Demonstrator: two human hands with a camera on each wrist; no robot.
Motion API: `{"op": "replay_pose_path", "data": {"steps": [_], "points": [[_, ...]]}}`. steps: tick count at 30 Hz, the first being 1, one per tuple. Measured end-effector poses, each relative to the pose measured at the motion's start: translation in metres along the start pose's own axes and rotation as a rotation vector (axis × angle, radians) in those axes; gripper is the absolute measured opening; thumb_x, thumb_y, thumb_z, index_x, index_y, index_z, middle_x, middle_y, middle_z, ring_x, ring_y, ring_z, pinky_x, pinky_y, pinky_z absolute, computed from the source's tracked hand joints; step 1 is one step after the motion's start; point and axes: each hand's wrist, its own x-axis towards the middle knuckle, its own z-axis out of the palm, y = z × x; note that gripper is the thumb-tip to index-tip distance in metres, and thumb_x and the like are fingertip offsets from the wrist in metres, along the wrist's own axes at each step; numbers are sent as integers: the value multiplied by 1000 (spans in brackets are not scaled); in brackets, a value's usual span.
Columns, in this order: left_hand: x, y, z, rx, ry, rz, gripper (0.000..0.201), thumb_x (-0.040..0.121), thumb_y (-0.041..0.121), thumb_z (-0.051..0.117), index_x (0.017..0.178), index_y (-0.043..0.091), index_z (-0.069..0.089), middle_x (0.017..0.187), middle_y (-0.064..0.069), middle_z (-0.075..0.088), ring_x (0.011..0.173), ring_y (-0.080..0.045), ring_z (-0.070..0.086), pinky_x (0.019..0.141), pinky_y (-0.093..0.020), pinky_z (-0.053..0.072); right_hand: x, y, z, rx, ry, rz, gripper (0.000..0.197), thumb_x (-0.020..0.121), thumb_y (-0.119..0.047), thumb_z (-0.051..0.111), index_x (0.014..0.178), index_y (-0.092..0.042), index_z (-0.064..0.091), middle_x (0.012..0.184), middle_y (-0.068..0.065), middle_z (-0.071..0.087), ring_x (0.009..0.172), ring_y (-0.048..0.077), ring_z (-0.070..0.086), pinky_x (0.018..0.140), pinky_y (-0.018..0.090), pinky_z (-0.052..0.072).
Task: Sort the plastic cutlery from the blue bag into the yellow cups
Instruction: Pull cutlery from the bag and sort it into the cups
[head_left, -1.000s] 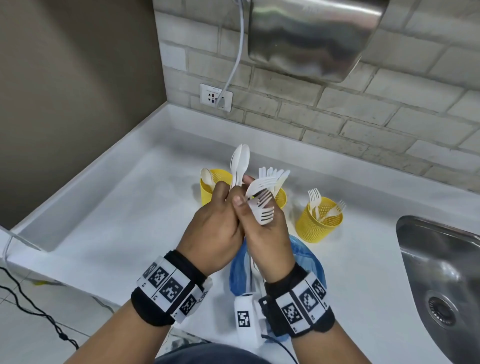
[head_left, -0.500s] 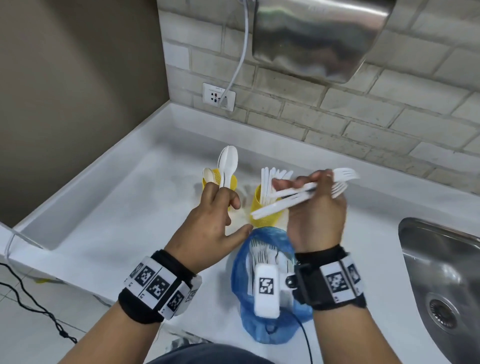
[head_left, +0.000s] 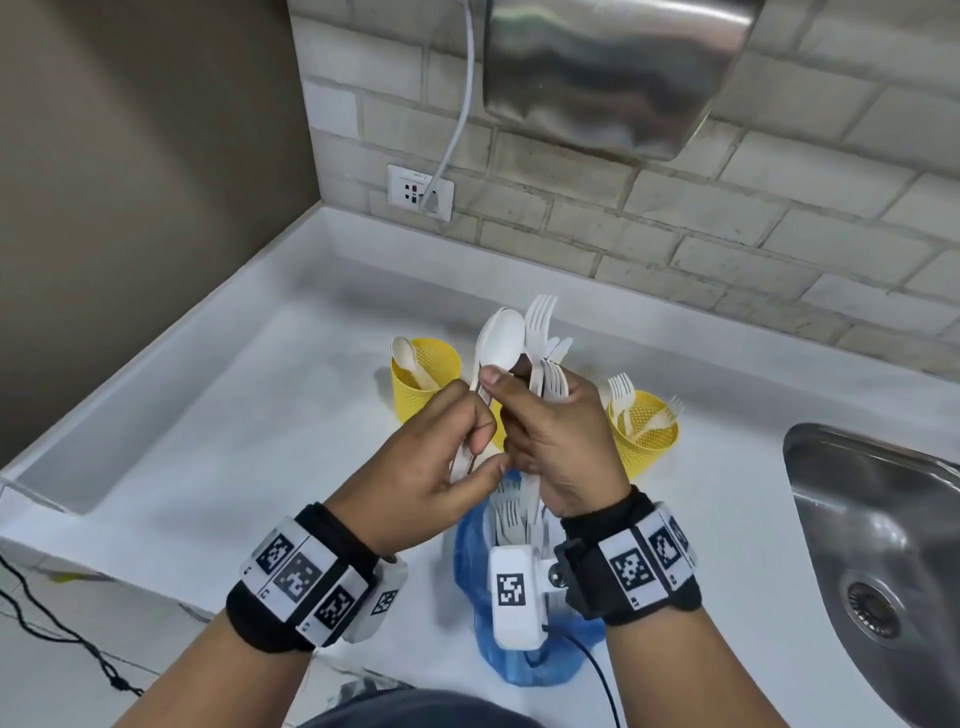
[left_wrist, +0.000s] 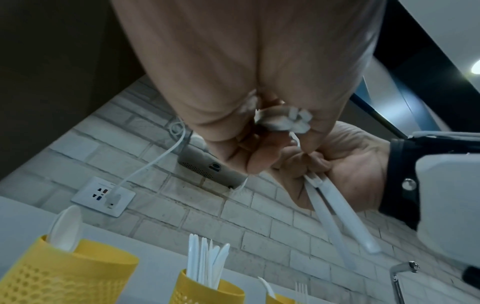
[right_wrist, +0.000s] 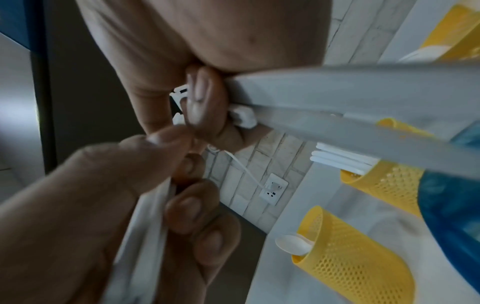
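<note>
My left hand (head_left: 447, 457) is curled round the handles of the spoons (head_left: 500, 339), bowls up and long axis near upright, held above the middle of the bench (head_left: 218, 415). My right hand (head_left: 561, 447) is closed on a bunch of forks (head_left: 543, 332), tines up and handles hanging down toward the open blue bag (head_left: 519, 660) at the bench's front edge; its thumb reaches across to the spoon necks, so the two bundles touch. The step I judge to be in hand is parting the kinds. To do it well I would slide the bundles apart along their length rather than twist, since tines are apt to snag, and check that no stray fork stays among the spoons. Then each goes handle-first into its holder: spoons into the left yellow cup (head_left: 426, 379), which already holds one spoon, forks into the right yellow cup (head_left: 644, 436), which holds forks. A middle cup (left_wrist: 207, 288) with knives sits behind my hands, mostly hidden in the head view.
</note>
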Motion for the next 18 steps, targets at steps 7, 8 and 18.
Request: {"op": "replay_pose_path", "data": {"steps": [7,8,18], "points": [[4,1,-9,-233,108,-96,39,97,15,65,119,25,34,94,-1,69,85,-20,70,85,-37,58,4,4,5,28,-12,-93,36,96,-1,66,66,-21,64,48,-6,42,36,7,31,39,18,24],[5,0,-12,-241,129,-163,41,97,15,67,122,22,35,87,-2,71,80,-22,70,84,-37,59,6,6,4,-23,-24,-118,34,95,-3,68,67,-22,66,51,-3,42,38,9,29,41,20,24],[30,-24,-35,-158,37,-457,6,86,23,83,91,22,80,84,5,79,86,-17,76,87,-42,58,20,17,-22,-249,-83,-254,21,91,-20,77,110,-15,70,78,24,62,63,15,58,55,23,48]]}}
